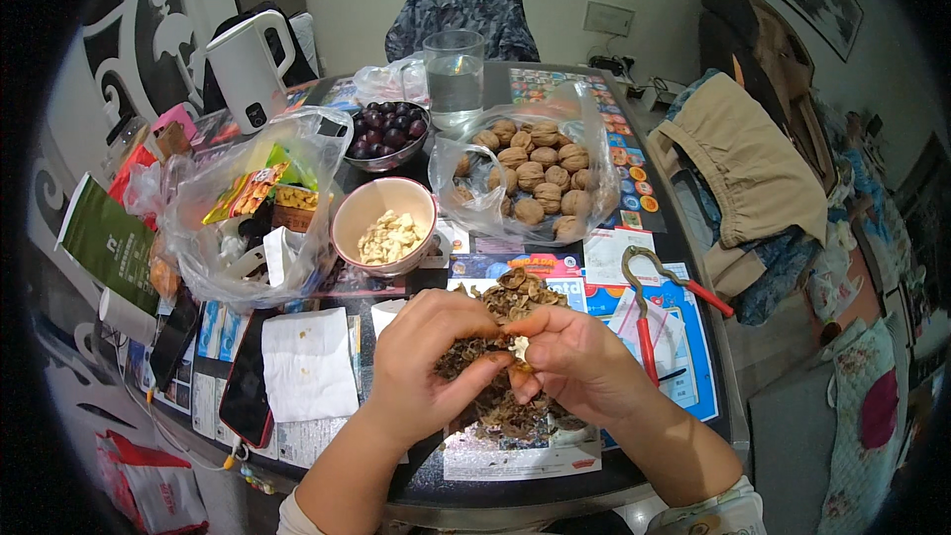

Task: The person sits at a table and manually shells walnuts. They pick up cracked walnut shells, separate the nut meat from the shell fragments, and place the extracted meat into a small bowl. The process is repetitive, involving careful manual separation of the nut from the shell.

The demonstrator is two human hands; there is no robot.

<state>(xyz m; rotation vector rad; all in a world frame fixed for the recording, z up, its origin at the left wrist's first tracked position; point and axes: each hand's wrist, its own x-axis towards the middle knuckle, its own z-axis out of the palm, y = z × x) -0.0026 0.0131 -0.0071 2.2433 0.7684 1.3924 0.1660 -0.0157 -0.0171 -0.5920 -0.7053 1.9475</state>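
Observation:
In front of me my right hand (577, 355) pinches a small pale piece of walnut kernel (519, 348) between thumb and fingers. My left hand (433, 355) is closed beside it, its thumb tip close to the piece; what its curled fingers hold is hidden. Beneath both hands lies a heap of broken walnut shells and brown skins (520, 294), spread over a printed sheet (525, 465). Just beyond my left hand stands a bowl (423, 202) with peeled pale kernels (389, 237) in it. Whole walnuts (540, 173) fill an opened clear plastic bag farther back.
Red-handled pliers (646, 322) lie to the right on papers. At left are a white napkin (309, 365), a phone (247, 391) and a plastic bag of snack packets (248, 200). A bowl of dark fruit (387, 132), a glass of water (455, 84) and a white kettle (245, 74) stand behind.

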